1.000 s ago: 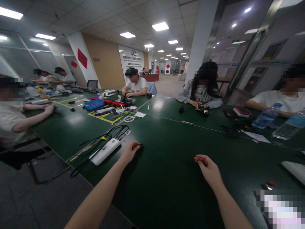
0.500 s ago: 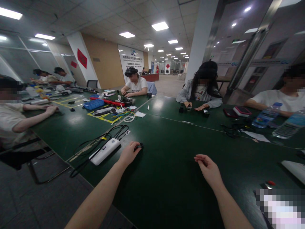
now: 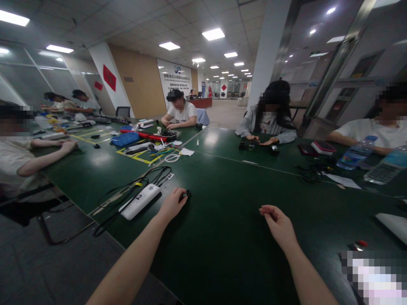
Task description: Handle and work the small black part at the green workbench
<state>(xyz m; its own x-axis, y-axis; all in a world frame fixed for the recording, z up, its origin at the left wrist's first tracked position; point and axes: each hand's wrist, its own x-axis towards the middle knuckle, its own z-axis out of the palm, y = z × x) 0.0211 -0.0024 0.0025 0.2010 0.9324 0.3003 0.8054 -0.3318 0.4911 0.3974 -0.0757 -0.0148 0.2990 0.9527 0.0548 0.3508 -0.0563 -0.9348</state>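
Observation:
My left hand [image 3: 172,204] rests on the dark green table [image 3: 222,237] with its fingers curled round a small black object [image 3: 186,195] at the fingertips. To its left lies a white power bank [image 3: 140,201] marked with a 2, with black cables [image 3: 133,186] running from it. My right hand [image 3: 277,225] lies on the table to the right, fingers curled in a loose fist, and I cannot make out anything in it.
Other people sit round the table: one at the left edge, one at the far middle, one opposite handling small black items [image 3: 246,145], one at the right. Water bottles [image 3: 356,156], a blue tray [image 3: 125,138], a white tape roll [image 3: 172,158] and tangled cables [image 3: 313,173] lie about.
My hands have hardly moved. The person opposite has shifted their hands over the small black items.

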